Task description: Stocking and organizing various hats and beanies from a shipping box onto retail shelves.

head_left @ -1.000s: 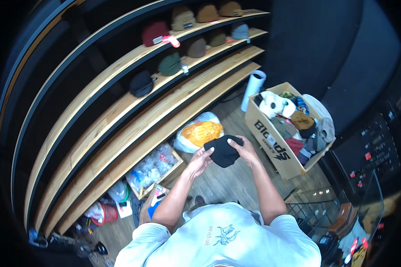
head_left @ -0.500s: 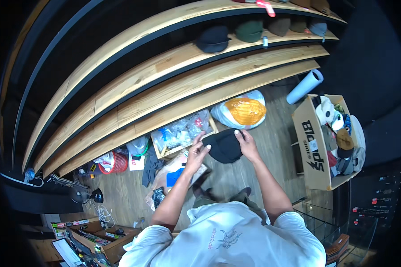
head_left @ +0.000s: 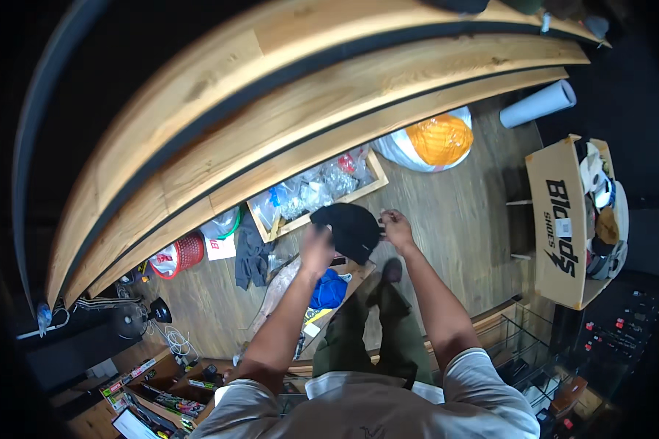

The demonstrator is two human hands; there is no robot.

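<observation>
A black cap (head_left: 350,228) is held out in front of me, over the floor near the shelves. My left hand (head_left: 317,251), blurred by motion, grips the cap at its left side. At the cap's right edge, my right hand (head_left: 397,230) has its fingers apart and slightly bent. It is very close to the fabric, and whether a fingertip touches is hard to make out. Below the cap lies a flat board or piece of cardboard (head_left: 360,275) with a blue folded item (head_left: 329,290) on it.
Long wooden shelves (head_left: 300,88) curve across the top. Beneath them are a wooden crate of clear plastic bags (head_left: 377,178), a white-and-orange bundle (head_left: 438,143), dark cloth (head_left: 252,252) and a red basket (head_left: 190,251). A cardboard box of caps (head_left: 553,219) stands right, near a white roll (head_left: 538,104).
My view has tilted down and closer to the shelves. The cap has turned and shifted slightly left; my right hand has loosened from its edge, while the left still holds it.
</observation>
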